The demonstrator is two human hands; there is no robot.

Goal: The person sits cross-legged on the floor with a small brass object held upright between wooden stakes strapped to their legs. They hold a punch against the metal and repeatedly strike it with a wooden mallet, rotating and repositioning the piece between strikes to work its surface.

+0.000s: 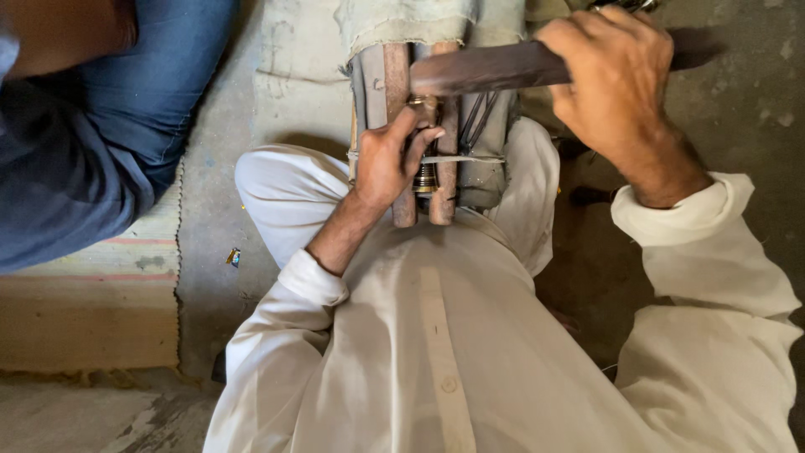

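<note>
Bare concrete floor: left hand [386, 159] pinches a small, hard brass fitting [424, 109] between wooden clamp bars [398, 75]; right hand [612, 80] fully grips a heavy dark bar [486, 69].

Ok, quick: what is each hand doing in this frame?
Left hand: closed, pinching a small metal ring piece between two wooden bars.
Right hand: closed around a dark flat tool laid across the bars.
</note>
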